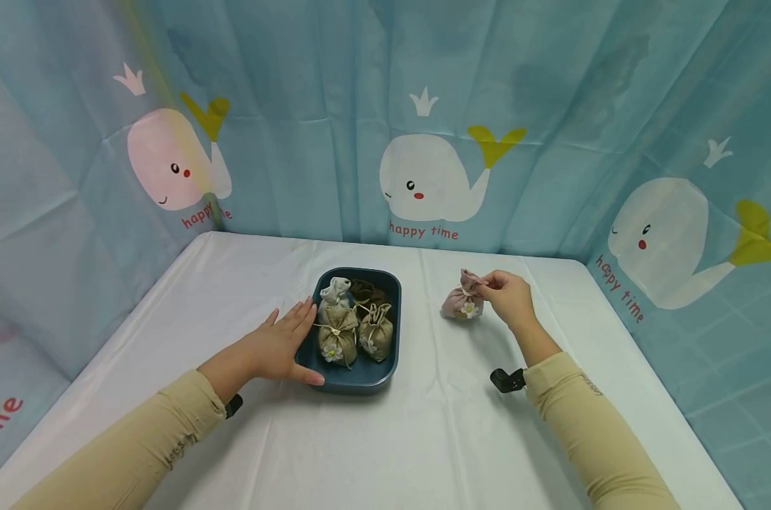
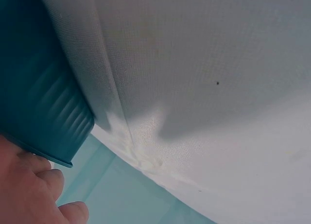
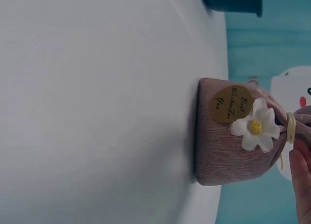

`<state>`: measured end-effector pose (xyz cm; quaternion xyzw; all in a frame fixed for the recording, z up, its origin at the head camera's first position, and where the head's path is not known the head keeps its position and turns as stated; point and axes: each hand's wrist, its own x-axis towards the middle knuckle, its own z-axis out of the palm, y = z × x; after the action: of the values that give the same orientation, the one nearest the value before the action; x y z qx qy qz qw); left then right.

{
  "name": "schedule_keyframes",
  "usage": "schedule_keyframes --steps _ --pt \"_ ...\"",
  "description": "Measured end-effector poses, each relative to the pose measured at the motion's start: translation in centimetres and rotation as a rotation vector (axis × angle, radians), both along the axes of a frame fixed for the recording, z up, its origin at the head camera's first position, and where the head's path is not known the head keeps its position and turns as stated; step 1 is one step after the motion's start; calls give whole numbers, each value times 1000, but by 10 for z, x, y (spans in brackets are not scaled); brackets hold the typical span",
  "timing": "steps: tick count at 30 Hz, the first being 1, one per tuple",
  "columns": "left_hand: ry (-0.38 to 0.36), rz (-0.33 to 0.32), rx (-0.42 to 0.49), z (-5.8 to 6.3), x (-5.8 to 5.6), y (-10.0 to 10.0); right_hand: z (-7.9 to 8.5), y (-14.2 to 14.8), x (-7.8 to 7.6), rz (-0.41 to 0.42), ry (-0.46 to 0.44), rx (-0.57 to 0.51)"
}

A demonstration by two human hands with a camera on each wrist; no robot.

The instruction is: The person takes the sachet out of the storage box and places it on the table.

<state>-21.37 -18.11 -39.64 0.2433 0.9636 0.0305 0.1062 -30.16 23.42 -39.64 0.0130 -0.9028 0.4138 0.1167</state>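
A dark blue bin [image 1: 358, 386] stands mid-table, holding several small drawstring pouches: a whitish one [image 1: 336, 292], a tan one with a white flower [image 1: 338, 333], another tan one [image 1: 376, 334] and a darker brown one [image 1: 363, 291] behind. My left hand [image 1: 276, 347] rests with spread, straight fingers along the bin's left rim. To the right of the bin, my right hand [image 1: 510, 294] pinches the gathered neck of a pink pouch [image 1: 460, 303]. In the right wrist view this pouch [image 3: 228, 151] shows a white flower, a round gold label and a pale cord, its base at the tablecloth.
A white cloth [image 1: 385, 453] covers the table, with creases running toward the front. Light blue curtains [image 1: 296, 163] printed with whales hang behind and at both sides. Dark wrist camera mounts [image 1: 508, 380] show below the sleeves.
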Motion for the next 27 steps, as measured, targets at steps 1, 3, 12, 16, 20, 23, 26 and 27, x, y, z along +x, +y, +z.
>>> schedule_keyframes --steps 1,3,12,16,20,23,26,27 --pt "-1 1 3 0 0 0 -1 0 0 2 -9 7" --pt "2 0 10 0 0 0 -4 0 0 5 -21 20" --pt "8 1 6 -1 -1 -1 -7 0 1 15 -39 8" --pt "8 -3 1 -1 0 0 -5 1 1 26 -27 17" --pt "11 -3 1 -3 -1 0 -1 3 2 27 -23 0" --pt "9 -2 2 -3 -1 -1 4 4 3 35 -8 -32" --pt "6 1 1 -3 -1 -1 10 4 4 46 21 -64" --pt "4 1 0 -3 -1 -1 12 4 4 51 26 -68"
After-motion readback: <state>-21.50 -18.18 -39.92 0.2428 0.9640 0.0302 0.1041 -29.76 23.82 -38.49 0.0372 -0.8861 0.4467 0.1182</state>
